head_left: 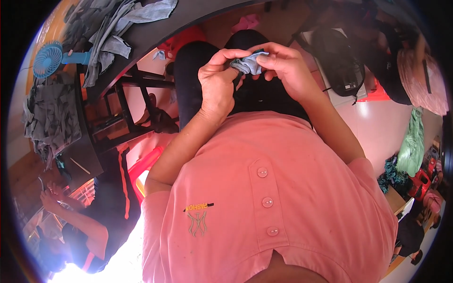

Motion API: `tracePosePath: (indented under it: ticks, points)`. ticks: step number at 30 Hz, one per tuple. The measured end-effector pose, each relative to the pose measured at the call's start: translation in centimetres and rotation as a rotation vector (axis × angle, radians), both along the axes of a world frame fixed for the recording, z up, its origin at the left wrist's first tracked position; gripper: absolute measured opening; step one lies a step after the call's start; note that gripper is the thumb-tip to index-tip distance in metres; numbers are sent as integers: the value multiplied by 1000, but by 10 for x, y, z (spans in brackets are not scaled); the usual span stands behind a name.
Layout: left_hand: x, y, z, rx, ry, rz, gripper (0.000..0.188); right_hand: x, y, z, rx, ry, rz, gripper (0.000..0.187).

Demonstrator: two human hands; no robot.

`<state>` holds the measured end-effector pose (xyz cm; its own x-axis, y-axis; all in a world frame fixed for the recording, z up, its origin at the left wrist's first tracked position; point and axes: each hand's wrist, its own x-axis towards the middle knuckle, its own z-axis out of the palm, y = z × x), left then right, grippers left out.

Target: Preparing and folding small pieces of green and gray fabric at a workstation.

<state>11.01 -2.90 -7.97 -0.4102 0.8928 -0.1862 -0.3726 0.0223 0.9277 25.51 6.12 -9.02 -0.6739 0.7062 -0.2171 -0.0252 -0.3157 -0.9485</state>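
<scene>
A small piece of crumpled grey-blue fabric [250, 65] with a dark edge is held up between my two hands, above my dark trousers. On its left side, my left hand [217, 80] pinches the cloth between bent fingers and thumb. My right hand [286, 67] grips the other side, thumb pressed on top and fingers curled beneath. Parts of the cloth are hidden inside the fingers.
A dark table [160, 29] at the upper left bears loose grey cloth pieces [106, 37]. Beside them is a blue fan [48, 60]. Another person's arm [78, 217] shows at lower left. To the right lie a black bag [337, 61] and green fabric [411, 141].
</scene>
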Motion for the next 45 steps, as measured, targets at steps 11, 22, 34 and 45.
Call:
tracePosePath:
  ticks: [11, 22, 34, 45]
  points:
    - [1, -6, -18, 110, 71, -39, 21, -4, -1, -13, 122, 89, -27, 10]
    - [3, -8, -17, -201, 76, 57, 24, 3, -13, -5, 593, -18, -298, 10]
    - [-3, -9, -31, -148, 152, 5, 30, -6, -22, -25, 262, 86, -89, 4]
    - [-6, -6, -43, 118, 414, -31, 18, -6, -24, -21, 196, 0, -163, 10]
